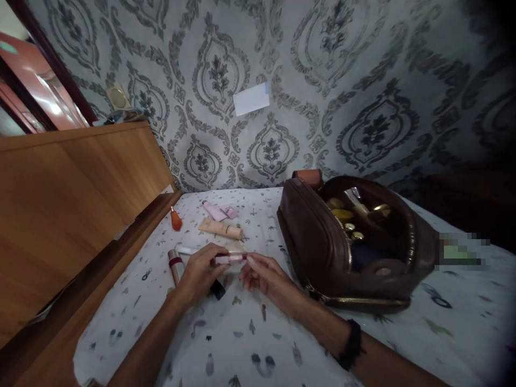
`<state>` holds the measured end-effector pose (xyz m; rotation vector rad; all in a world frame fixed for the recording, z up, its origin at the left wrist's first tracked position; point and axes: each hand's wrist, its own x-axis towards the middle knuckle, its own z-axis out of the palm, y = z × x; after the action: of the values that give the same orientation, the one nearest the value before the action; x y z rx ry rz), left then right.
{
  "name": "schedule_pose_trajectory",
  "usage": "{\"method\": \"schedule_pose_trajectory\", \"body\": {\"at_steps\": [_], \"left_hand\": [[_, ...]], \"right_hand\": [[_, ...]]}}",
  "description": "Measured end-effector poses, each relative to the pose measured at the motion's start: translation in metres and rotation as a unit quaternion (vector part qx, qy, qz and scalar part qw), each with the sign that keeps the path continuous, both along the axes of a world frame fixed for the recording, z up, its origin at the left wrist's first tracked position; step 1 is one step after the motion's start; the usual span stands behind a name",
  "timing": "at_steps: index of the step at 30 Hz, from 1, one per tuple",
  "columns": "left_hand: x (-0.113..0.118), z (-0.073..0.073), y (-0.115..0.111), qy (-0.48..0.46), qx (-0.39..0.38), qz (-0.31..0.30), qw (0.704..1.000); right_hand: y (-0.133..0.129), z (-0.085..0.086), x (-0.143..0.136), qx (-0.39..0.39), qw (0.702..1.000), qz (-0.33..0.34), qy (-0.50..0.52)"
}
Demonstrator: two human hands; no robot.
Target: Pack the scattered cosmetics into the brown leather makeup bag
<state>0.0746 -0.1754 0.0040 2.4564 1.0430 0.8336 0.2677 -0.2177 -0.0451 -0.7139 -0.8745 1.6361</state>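
A small clear and pink tube (229, 258) lies level between my two hands. My left hand (201, 269) grips its left end. The fingertips of my right hand (266, 277) pinch its right end, and a black band circles that wrist. Just beyond them rests a beige squeeze tube (221, 228), with a pink tube (215, 210) behind it. A rose-gold tube with a dark red band (174, 265) and a white stick (186, 250) lie left of my left hand. Partly under that hand is a black cap-like piece (217, 290).
On the right stands an open brown bag (318, 242) holding several cosmetic items. A small orange bottle (176, 221) lies at the back left. A wooden panel (80, 188) borders the left side; patterned wallpaper (226, 145) is behind the printed white cloth (242, 344).
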Motion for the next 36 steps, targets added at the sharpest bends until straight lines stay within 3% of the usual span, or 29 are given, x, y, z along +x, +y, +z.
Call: {"method": "schedule_pose_trajectory", "body": {"at_steps": [5,13,21,29,36], "left_hand": [[0.006,-0.005,-0.005,-0.008,-0.013,-0.005,1.0],[0.002,-0.008,0.002,-0.103,-0.147,0.024,0.983],[-0.001,-0.014,0.007,-0.163,-0.219,0.011,0.962],[0.001,-0.01,0.003,-0.163,-0.185,0.024,0.969],[0.003,-0.01,0.003,-0.185,-0.242,0.075,0.95]], "right_hand": [[0.005,-0.001,0.002,-0.027,0.998,-0.009,0.047],[0.005,-0.001,0.005,-0.042,0.997,-0.023,0.067],[0.005,-0.002,0.006,-0.037,0.995,-0.013,0.097],[0.006,-0.008,0.005,-0.063,0.988,-0.031,0.136],[0.005,-0.007,0.006,-0.054,0.987,-0.027,0.149]]}}
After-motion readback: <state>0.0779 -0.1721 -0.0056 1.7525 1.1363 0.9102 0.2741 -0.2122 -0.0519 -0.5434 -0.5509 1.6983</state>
